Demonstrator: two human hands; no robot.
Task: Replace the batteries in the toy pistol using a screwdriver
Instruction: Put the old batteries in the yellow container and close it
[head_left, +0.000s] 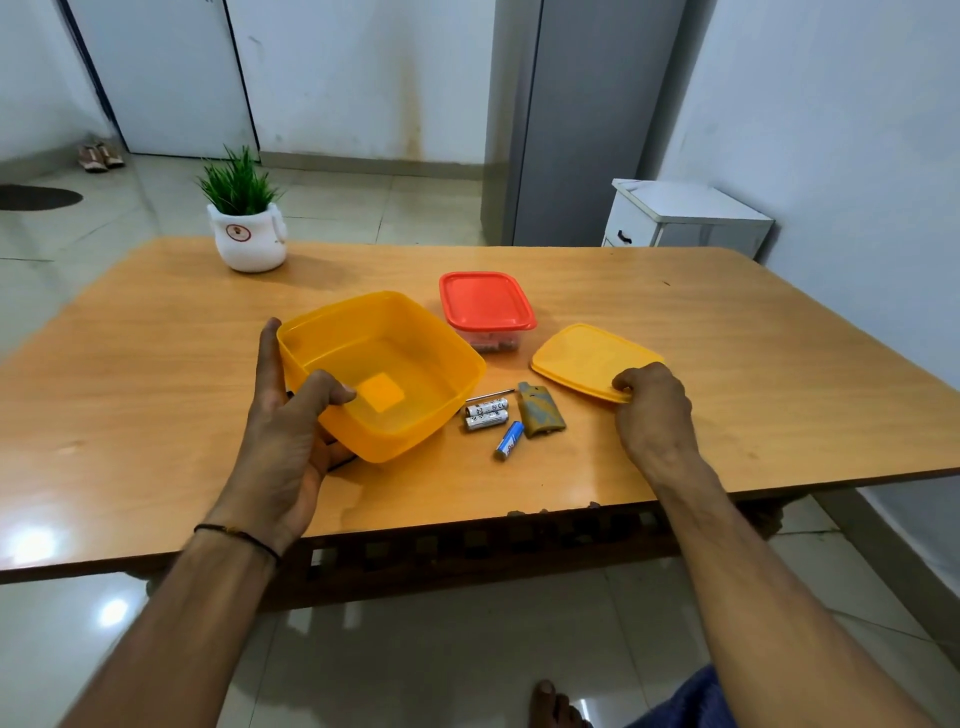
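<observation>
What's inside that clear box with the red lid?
Through the clear wall of the box, below the red lid, some small pale and brownish items show at the bottom. What they are is too blurred to tell, and the lid hides everything from above.

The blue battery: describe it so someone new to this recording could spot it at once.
Start at the wooden table and find the open yellow tub held by the left hand. Just right of the tub lie two silver batteries side by side, beside an olive cover piece. The blue battery lies alone, nearer the table's front edge, angled, the only blue one.
</observation>
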